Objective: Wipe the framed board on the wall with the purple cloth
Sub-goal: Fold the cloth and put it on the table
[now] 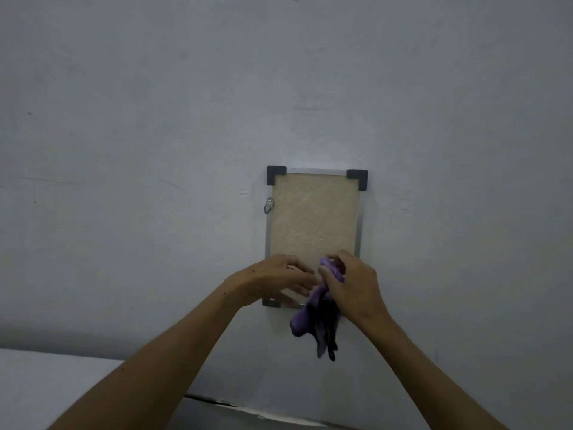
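The right hand (353,283) grips the purple cloth (313,318), fingers curled round a bunched fold at its top, while the rest hangs down toward 6 o'clock in a loose twisted tail, its long axis near vertical. The left hand (273,279) lies just beside it at 9 o'clock, fingers fairly straight and spread toward the cloth; the fingertips are blurred, and I cannot tell whether they touch the cloth or hold anything. Both hands sit in front of the lower part of the framed board (313,218), covering its bottom edge apart from the lower left corner piece (271,302), which shows under the left wrist. The board hangs on the wall (155,150) with its long axis upright, running 12 to 6 o'clock, slightly narrower toward the bottom in this view. Its face is a pale beige textured panel inside a thin silver frame with dark corner caps at the two upper corners. A small metal hanger (268,205) sits against the frame's left edge, near the top. At 7 o'clock from the hands, well apart, a pale flat surface (46,383) meets the wall.
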`<state>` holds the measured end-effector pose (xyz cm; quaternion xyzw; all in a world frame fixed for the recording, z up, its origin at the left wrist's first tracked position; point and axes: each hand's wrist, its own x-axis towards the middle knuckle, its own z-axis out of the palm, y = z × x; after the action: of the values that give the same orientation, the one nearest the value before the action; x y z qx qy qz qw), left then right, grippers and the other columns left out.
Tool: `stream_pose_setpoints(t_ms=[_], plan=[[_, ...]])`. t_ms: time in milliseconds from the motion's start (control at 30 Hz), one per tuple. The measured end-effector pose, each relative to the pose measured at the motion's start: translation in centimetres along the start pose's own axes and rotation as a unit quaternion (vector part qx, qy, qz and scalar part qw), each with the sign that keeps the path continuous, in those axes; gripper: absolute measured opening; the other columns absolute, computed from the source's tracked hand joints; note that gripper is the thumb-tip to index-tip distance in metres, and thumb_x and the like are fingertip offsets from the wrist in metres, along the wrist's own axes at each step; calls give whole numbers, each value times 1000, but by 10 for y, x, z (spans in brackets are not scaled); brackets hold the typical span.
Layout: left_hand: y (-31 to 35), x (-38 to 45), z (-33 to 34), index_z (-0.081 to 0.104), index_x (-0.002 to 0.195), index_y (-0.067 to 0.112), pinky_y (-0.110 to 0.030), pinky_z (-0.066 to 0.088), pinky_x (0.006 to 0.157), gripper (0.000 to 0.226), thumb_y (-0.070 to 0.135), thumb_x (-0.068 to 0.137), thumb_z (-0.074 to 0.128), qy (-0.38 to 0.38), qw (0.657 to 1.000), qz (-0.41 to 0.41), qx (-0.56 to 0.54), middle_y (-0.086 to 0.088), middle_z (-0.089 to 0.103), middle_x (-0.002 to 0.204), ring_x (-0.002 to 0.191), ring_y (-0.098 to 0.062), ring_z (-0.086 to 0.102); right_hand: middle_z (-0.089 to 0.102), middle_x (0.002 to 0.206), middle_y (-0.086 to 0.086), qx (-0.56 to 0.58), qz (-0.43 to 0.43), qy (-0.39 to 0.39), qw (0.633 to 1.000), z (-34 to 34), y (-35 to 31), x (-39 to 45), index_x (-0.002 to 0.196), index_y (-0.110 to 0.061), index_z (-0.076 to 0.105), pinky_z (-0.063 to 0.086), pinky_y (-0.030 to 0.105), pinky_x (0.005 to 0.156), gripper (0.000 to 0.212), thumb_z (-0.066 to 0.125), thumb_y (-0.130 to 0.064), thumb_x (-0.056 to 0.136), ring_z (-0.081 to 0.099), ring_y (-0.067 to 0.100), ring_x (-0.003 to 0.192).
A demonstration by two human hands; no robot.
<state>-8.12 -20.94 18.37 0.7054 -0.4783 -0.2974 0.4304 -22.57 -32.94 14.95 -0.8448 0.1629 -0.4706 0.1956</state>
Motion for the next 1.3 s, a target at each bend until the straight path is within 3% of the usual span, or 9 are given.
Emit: stream_pose_setpoints(t_ms=[200, 433, 533, 667, 733, 900, 1033, 1167, 1300], plan=[[18, -14, 2, 60, 128, 23, -44, 53, 102, 52, 31, 81, 82, -28, 999, 31, 28, -4, 71, 119, 114, -22, 66, 72, 82, -6, 178, 167, -27, 969, -10, -23, 7, 92, -21, 67, 58, 23, 68, 20, 71, -41, 87, 69, 7, 78], [14, -38, -12, 70, 104, 14, -28, 60, 77, 16, 10, 90, 63, 21, 995, 57, 73, -12, 74, 98, 89, -19, 71, 75, 91, 7, 314, 203, -147, 916, -8, -42, 1, 97, -10, 71, 58, 28, 79, 39, 84, -38, 73, 73, 19, 89], [6, -54, -22, 73, 104, 9, -33, 59, 82, 19, 13, 94, 58, 55, 992, 56, 97, -17, 73, 98, 86, -20, 69, 76, 96, 9, 366, 192, -209, 887, -1, -56, -1, 101, -6, 73, 57, 29, 84, 40, 82, -36, 75, 72, 22, 95], [-13, -76, -39, 72, 100, 1, -30, 49, 69, 33, 26, 101, 51, 94, 993, 39, 65, -14, 68, 84, 76, -20, 60, 74, 106, 13, 435, 198, -293, 828, 12, -73, 0, 107, -5, 72, 57, 28, 81, 36, 81, -23, 79, 71, 25, 100], [-26, -86, -53, 69, 102, -4, -31, 45, 69, 40, 28, 102, 45, 122, 991, 17, 44, -12, 66, 83, 77, -22, 56, 74, 106, 12, 426, 196, -320, 824, 22, -80, -1, 109, -7, 71, 58, 30, 80, 36, 83, -15, 76, 71, 25, 100], [-54, -110, -80, 68, 91, 5, -37, 41, 74, 36, 29, 95, 42, 190, 979, -70, -37, -11, 63, 83, 81, -23, 54, 73, 103, 14, 382, 204, -339, 835, 54, -98, -6, 104, -6, 71, 60, 37, 79, 22, 76, -12, 83, 72, 25, 95], [-74, -128, -88, 62, 88, 13, -30, 45, 67, 29, 40, 84, 51, 143, 981, -81, -102, -6, 64, 81, 74, -16, 56, 71, 89, 16, 403, 250, -307, 825, 91, -118, -13, 104, 3, 67, 55, 29, 60, 17, 64, -8, 91, 68, 21, 74], [-91, -147, -98, 61, 82, 13, -21, 46, 55, 34, 43, 69, 68, 197, 978, -66, -31, -1, 64, 71, 68, -13, 58, 68, 84, 19, 442, 289, -279, 802, 132, -130, -22, 101, 10, 64, 55, 28, 59, 18, 61, -6, 93, 65, 21, 67], [-117, -161, -117, 56, 65, 13, -27, 41, 60, 26, 30, 81, 67, 279, 951, -116, 62, -6, 55, 65, 65, -17, 51, 65, 83, 20, 490, 325, -280, 759, 173, -145, -33, 99, 11, 63, 55, 28, 59, 17, 60, -4, 93, 64, 21, 64]])
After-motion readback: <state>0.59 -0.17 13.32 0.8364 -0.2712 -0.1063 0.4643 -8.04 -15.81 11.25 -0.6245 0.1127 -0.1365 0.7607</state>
